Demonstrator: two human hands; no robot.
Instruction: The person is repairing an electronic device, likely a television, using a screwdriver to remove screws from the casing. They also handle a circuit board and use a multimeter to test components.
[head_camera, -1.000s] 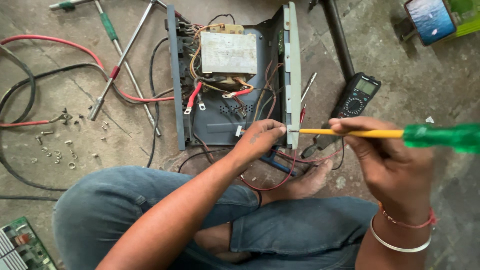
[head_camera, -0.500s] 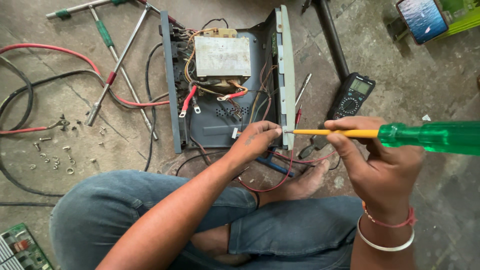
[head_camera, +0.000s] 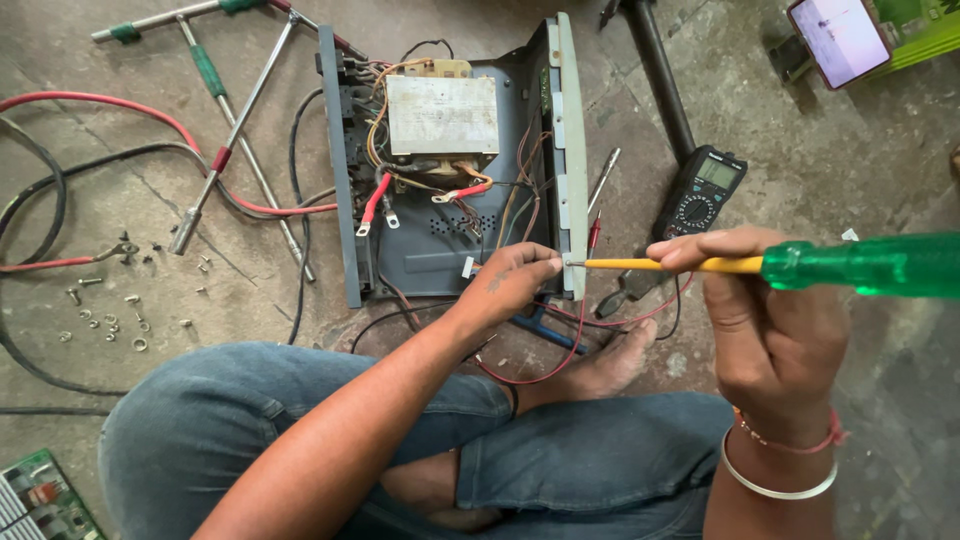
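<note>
Head view: looking down on a person sitting cross-legged in jeans on a concrete floor (head_camera: 880, 170), both hands meeting at the near right corner of an opened metal chassis (head_camera: 450, 170).
Right hand (head_camera: 770, 330): fingers closed around a screwdriver (head_camera: 800, 266) with a clear green handle and a yellow-sleeved shaft; the tool lies level, handle to the right, tip pointing left at the edge of the chassis. A thin red thread and a metal bangle sit on the wrist.
Left hand (head_camera: 515, 280): fingertips pinched together right at the screwdriver tip, against the pale side panel (head_camera: 572, 150) of the chassis; whether something small sits between them cannot be told.
Chassis: lies open on the floor just past the knees, with a grey transformer block (head_camera: 442, 113) in its far half and red, orange and black wires running out of it.
Multimeter (head_camera: 700, 192): black, on the floor just right of the chassis, beyond the screwdriver shaft.
Phone (head_camera: 838, 38): propped at the top right, screen lit.
Cross wrench (head_camera: 225, 110): steel bars with green and red grips, at the left, well apart from the hands.
Loose nuts and washers (head_camera: 105, 320): scattered at the far left, near red and black cables (head_camera: 120, 110).
Circuit board (head_camera: 40, 500): green, at the bottom left corner.
</note>
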